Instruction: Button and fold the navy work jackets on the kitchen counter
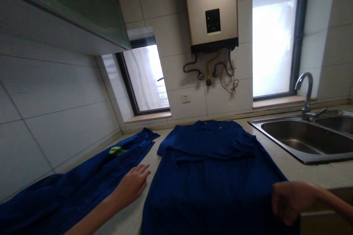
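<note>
A dark blue work jacket (pixel 217 187) lies spread on the counter, its collar toward the wall and its upper part bunched in folds. Its lower end runs down past the front of the view. At the jacket's right edge, my right hand (pixel 289 198) is closed on the cloth, slightly blurred. My left hand (pixel 135 181) hovers left of the jacket with its fingers stretched out and nothing in them. Beyond that hand, a second blue garment (pixel 91 170) with a yellow-green strip (pixel 118 150) stretches along the left wall.
A steel sink (pixel 298 139) with a curved faucet (pixel 305 91) is set into the pale counter (pixel 271 143) at the right. A water heater (pixel 212 7) hangs on the tiled wall above a socket (pixel 185 98). An overhead cabinet (pixel 68 14) juts out at upper left.
</note>
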### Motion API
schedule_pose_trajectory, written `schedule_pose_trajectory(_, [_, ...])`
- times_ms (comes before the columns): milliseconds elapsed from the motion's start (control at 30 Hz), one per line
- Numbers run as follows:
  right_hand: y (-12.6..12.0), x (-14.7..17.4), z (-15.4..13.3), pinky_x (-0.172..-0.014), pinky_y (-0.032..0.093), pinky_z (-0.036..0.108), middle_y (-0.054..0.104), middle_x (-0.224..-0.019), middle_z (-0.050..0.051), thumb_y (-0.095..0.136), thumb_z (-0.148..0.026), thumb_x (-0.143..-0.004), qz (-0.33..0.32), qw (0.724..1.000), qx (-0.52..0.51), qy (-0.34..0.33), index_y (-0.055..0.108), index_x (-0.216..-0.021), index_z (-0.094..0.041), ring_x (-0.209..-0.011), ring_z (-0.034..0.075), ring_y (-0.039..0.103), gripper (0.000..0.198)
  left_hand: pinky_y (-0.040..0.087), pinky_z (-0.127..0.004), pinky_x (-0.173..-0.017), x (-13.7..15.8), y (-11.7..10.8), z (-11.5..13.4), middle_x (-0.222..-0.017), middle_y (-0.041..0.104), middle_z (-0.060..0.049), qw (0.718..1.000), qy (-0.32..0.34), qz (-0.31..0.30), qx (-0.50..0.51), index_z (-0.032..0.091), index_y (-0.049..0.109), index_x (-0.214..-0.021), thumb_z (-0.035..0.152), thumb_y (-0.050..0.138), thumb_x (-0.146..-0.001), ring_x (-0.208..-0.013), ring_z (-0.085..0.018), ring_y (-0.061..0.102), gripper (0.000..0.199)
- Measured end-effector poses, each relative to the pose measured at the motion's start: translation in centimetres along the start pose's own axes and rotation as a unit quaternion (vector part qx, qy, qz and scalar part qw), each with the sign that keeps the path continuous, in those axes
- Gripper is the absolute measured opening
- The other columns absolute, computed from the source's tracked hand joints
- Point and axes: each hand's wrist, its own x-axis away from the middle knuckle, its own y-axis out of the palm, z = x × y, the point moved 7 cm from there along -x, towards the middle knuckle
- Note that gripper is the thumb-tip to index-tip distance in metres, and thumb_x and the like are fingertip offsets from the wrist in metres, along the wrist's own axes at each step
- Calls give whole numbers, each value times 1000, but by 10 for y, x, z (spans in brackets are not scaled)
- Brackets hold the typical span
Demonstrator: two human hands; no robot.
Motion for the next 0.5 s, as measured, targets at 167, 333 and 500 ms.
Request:
schedule_pose_trajectory(167, [-49,-51,10,-41,49,31,66,-67,10,46,-70,-70,154,979,-129,29,55,-87,-23,-50,23,64,52,34,-41,-101,-6,-9,53,-129,50,-7,998,42,-21,30,20,60,-108,11,41,-78,-120,-24,43,37])
schedule_pose_trajectory(333, [-80,-98,28,-49,54,36,61,-75,5,55,-57,-75,293,922,-251,41,38,-108,-17,-54,22,64,54,37,-44,-99,-2,-16,102,-129,51,-7,994,92,-5,61,20,58,-108,9,42,-77,-119,-25,44,37])
schedule_pose_trajectory(500, [-80,-95,9,-62,57,32,57,-82,-1,73,-12,-56,374,802,-448,-130,41,-104,-21,-65,17,64,59,39,-45,-99,5,-23,133,-130,50,-6,986,127,14,105,21,59,-106,6,44,-75,-119,-25,45,38])
